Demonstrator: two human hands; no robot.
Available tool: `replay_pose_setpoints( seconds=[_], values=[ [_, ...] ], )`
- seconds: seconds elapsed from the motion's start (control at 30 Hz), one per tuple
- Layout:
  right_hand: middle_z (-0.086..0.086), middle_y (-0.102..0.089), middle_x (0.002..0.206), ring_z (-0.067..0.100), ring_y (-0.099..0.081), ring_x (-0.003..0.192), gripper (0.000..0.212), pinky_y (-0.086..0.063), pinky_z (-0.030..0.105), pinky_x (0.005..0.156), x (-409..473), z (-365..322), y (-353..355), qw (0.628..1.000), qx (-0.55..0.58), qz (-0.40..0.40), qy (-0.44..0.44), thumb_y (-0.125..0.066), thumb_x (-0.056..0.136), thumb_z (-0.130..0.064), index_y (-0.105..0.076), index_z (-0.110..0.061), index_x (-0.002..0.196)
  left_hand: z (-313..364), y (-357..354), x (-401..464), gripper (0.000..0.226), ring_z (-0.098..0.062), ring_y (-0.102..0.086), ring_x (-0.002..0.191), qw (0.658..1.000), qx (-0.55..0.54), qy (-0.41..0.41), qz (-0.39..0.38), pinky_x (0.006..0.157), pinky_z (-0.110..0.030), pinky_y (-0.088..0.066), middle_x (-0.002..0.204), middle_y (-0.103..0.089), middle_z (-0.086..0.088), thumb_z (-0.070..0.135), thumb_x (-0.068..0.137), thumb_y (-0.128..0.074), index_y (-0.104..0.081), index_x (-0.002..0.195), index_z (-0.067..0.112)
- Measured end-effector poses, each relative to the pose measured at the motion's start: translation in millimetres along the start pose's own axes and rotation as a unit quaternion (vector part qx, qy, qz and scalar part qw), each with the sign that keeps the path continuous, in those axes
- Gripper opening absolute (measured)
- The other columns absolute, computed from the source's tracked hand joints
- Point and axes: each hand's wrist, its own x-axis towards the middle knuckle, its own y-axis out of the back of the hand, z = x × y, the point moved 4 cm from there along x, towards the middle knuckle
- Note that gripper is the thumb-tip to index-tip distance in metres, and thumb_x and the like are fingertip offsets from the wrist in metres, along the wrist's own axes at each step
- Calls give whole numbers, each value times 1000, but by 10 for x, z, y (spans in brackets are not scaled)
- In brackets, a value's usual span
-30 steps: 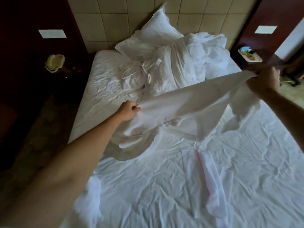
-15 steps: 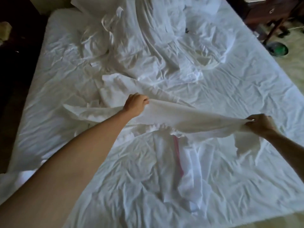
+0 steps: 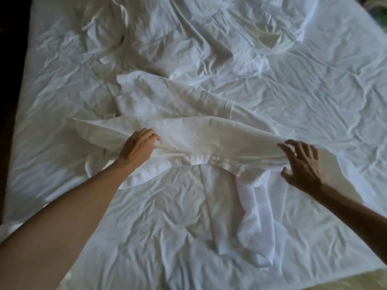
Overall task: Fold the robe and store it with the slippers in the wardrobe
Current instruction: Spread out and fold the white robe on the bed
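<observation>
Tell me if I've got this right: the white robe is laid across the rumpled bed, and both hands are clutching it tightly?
Not quite. In the head view only the left hand grips the robe; the right hand has its fingers spread open at the robe's end. The robe does lie across the rumpled bed.

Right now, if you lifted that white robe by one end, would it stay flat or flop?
Probably flop: the robe already sags and creases between the left hand and right hand. It looks light, and likely drags on the wrinkled bedsheet rather than slides.

robe [image 3: 194, 130] across mid-bed [image 3: 314, 91]; bedding heap [image 3: 167, 38] behind; smaller cloth [image 3: 257, 216], maybe pillowcase, before it.
</observation>
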Motion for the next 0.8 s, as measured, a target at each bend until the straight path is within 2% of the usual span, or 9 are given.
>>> replay_pose_setpoints(
  seconds=[0.1, 0.17, 0.3, 0.37, 0.53, 0.6, 0.67, 0.73, 0.8],
  values=[
    [17, -55, 131, 38, -51, 115, 76, -35, 53, 102, 66, -213, -236, 997, -44, -14, 68, -85, 59, -10, -61, -7, 131, 54, -138, 75, 51, -26, -60, 93, 994, 61, -87, -35, 78, -39, -49, 106, -60, -3, 9, 64, -86, -67, 111, 12],
    [16, -60, 124, 36, -55, 109, 64, -38, 51, 101, 124, -210, -318, 994, -62, -15, 86, -86, 62, -10, -66, -6, 123, 78, -210, 158, 54, -26, -59, 93, 989, 88, -106, -46, 80, -38, -48, 107, -60, -4, 7, 63, -84, -67, 113, 12],
    [13, -65, 96, 35, -62, 83, 33, -41, 44, 87, 208, -60, -260, 993, -64, 19, 102, -87, 68, -8, -73, -7, 97, 8, -358, 272, 28, -27, -57, 82, 983, 119, -136, -22, 71, -38, -46, 91, -60, -5, -11, 67, -72, -69, 85, 10],
    [12, -65, 87, 34, -62, 74, 24, -44, 43, 80, 216, -55, -189, 993, -48, 26, 106, -84, 72, -8, -72, -5, 93, -39, -378, 293, 21, -28, -59, 76, 984, 110, -140, -11, 66, -39, -47, 84, -62, -6, -9, 71, -70, -70, 80, 10],
    [11, -66, 79, 34, -64, 60, 39, -53, 40, 55, 269, -322, -87, 996, 9, -41, 84, -81, 66, -2, -60, -10, 98, 0, -52, 294, 8, -33, -65, 65, 997, 10, -80, 9, 53, -38, -49, 78, -67, -8, 6, 86, -66, -63, 93, 9],
    [9, -66, 67, 33, -61, 47, 48, -47, 35, 42, 329, -454, 11, 994, -9, -86, 69, -82, 63, -4, -53, -17, 99, 1, 152, 311, 8, -34, -66, 62, 997, 1, -81, -17, 52, -39, -49, 78, -68, -7, 15, 93, -63, -60, 97, 10],
    [5, -64, 57, 28, -57, 38, 49, -44, 31, 36, 454, -625, 217, 987, -48, -124, 94, -89, 57, -6, -61, -17, 96, -22, 402, 333, 18, -32, -68, 65, 993, 14, -91, -72, 57, -38, -49, 80, -72, -4, 29, 97, -63, -59, 102, 12],
    [2, -69, 65, 25, -65, 49, 36, -44, 28, 42, 634, -789, 533, 972, -112, -169, 121, -86, 67, -13, -68, -17, 98, -66, 742, 348, 30, -30, -70, 75, 987, 41, -94, -123, 64, -35, -46, 86, -73, -1, 43, 94, -63, -59, 104, 15],
    [-3, -73, 87, 22, -72, 77, 16, -38, 28, 58, 824, -866, 919, 950, -199, -223, 96, -60, 93, -24, -63, -25, 108, -134, 1151, 340, 34, -28, -70, 84, 982, 75, -85, -154, 65, -33, -41, 94, -74, -1, 50, 92, -63, -61, 102, 17]
  ],
)
